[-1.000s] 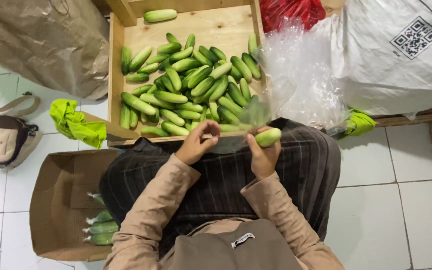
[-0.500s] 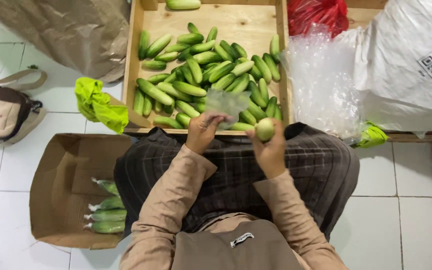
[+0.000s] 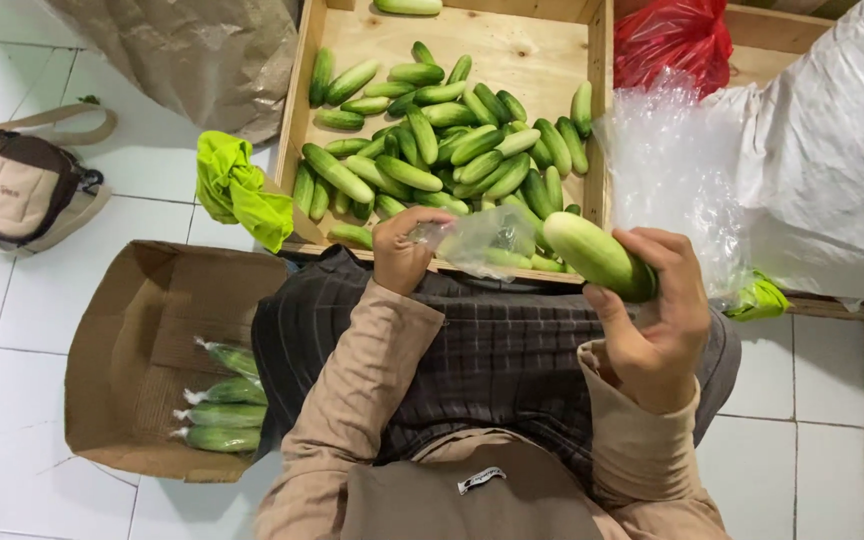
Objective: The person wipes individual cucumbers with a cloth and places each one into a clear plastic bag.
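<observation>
Right hand (image 3: 657,330) grips a pale green cucumber (image 3: 600,256) just in front of the wooden crate (image 3: 597,120); left hand (image 3: 404,250) pinches a clear plastic bag (image 3: 482,240) beside it. Bagging step seems in hand; the bag mouth must open first

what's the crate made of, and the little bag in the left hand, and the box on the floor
Crate: looks like bare pale wood, grain visible, unpainted. Bag: seemingly thin clear plastic film, glossy and crinkled, held by the left hand. Box: brown cardboard, matte, with creased flaps.
</observation>
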